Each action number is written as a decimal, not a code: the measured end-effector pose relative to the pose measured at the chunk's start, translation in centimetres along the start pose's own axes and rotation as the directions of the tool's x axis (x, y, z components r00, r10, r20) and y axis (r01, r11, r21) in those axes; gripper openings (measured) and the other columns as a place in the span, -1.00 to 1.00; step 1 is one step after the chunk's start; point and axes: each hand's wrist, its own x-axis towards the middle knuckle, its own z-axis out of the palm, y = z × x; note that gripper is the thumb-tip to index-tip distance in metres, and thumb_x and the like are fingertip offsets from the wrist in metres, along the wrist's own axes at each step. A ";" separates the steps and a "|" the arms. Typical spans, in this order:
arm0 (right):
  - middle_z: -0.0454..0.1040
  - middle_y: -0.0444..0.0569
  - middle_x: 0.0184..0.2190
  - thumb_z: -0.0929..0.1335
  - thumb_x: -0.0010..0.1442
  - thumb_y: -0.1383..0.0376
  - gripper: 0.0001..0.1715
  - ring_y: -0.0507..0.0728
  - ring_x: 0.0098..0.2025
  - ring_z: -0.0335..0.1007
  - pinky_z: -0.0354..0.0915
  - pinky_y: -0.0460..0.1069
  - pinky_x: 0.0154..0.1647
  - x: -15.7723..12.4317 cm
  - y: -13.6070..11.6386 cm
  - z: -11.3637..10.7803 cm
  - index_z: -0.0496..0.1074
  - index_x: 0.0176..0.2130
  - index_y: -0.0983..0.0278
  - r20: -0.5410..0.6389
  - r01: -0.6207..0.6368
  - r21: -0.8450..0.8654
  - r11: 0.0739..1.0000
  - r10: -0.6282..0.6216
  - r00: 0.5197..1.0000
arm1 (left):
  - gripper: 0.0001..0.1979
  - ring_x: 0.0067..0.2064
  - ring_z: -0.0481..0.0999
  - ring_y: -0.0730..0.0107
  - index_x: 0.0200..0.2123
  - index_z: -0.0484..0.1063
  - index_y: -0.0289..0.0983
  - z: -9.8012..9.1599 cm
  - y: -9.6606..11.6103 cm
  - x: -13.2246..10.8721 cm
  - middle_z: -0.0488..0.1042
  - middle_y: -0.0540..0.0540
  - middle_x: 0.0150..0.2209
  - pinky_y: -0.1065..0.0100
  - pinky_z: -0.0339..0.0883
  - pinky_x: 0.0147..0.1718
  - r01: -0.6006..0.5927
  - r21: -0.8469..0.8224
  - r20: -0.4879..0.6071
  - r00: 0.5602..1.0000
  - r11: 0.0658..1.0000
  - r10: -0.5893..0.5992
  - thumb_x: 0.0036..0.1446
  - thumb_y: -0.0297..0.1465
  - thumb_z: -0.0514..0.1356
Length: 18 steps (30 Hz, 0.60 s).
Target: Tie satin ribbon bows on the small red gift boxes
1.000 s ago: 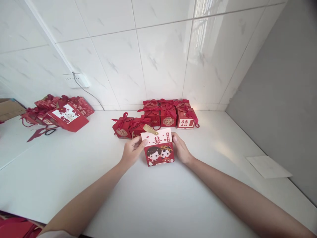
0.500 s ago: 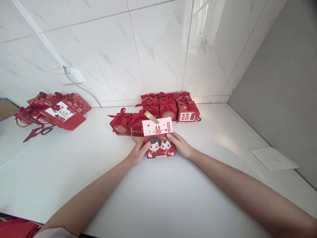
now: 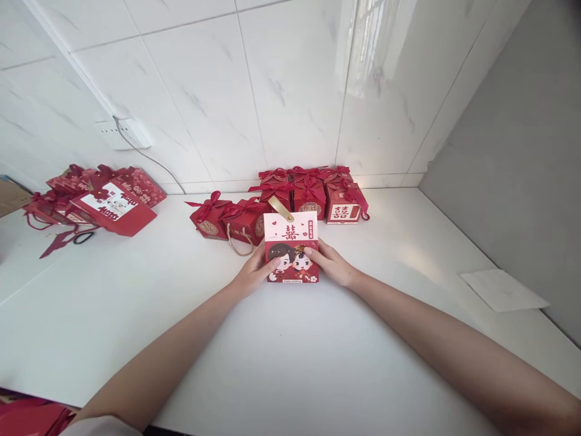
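Note:
Between my two hands is a red and pink gift box [image 3: 292, 274] printed with two cartoon figures and a red character, with a gold strap at its top. My left hand [image 3: 254, 271] grips its left side, thumb across the front. My right hand [image 3: 333, 264] grips the right side the same way; the fingers behind the box are hidden. Just behind it stand two red boxes with ribbon bows, one a box with a rope handle [image 3: 242, 235], the other a box with a gold emblem [image 3: 207, 227].
Several ribboned red boxes [image 3: 344, 209] stand against the tiled wall. At the left lie more red boxes [image 3: 129, 219] and black-handled scissors [image 3: 84, 237]. A white sheet [image 3: 502, 290] rests at the right of the white table [image 3: 281, 363]. A cable [image 3: 149, 156] hangs from the wall socket.
The gift box has shifted slightly up, still in both hands, and its front looks a little more foreshortened. The view has moved a bit, showing more of the rope-handled box.

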 end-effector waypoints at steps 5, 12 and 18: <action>0.39 -0.07 0.18 0.29 0.26 -0.08 -0.40 0.22 0.12 0.38 0.28 0.14 0.18 -0.1 0.1 -0.1 0.26 0.18 0.12 0.017 -0.009 -0.025 1.000 0.009 1.000 | -0.47 0.20 0.38 -0.03 0.16 0.34 -0.18 -0.7 -0.8 0.1 0.39 -0.15 0.20 0.06 0.32 0.15 0.034 -0.079 0.053 0.998 0.996 -0.030 0.15 -0.17 0.25; 0.41 -0.08 0.16 0.26 0.25 -0.13 -0.37 0.23 0.14 0.37 0.23 0.17 0.22 0.2 0.3 -0.2 0.28 0.18 0.10 0.001 -0.032 0.003 0.999 0.032 0.999 | -0.48 0.18 0.40 -0.01 0.16 0.36 -0.18 -0.9 -1.3 0.2 0.41 -0.15 0.18 0.07 0.27 0.18 0.022 -0.072 0.023 1.000 0.997 -0.020 0.17 -0.12 0.21; 0.45 -0.04 0.10 0.25 0.28 -0.08 -0.41 0.24 0.11 0.38 0.26 0.17 0.18 -0.1 -0.2 0.0 0.26 0.18 0.13 0.004 -0.006 -0.086 0.996 0.007 1.000 | -0.48 0.17 0.41 0.01 0.17 0.30 -0.19 -0.5 -1.1 -0.2 0.38 -0.20 0.19 0.05 0.31 0.15 0.021 -0.096 0.027 0.999 0.995 -0.019 0.17 -0.18 0.23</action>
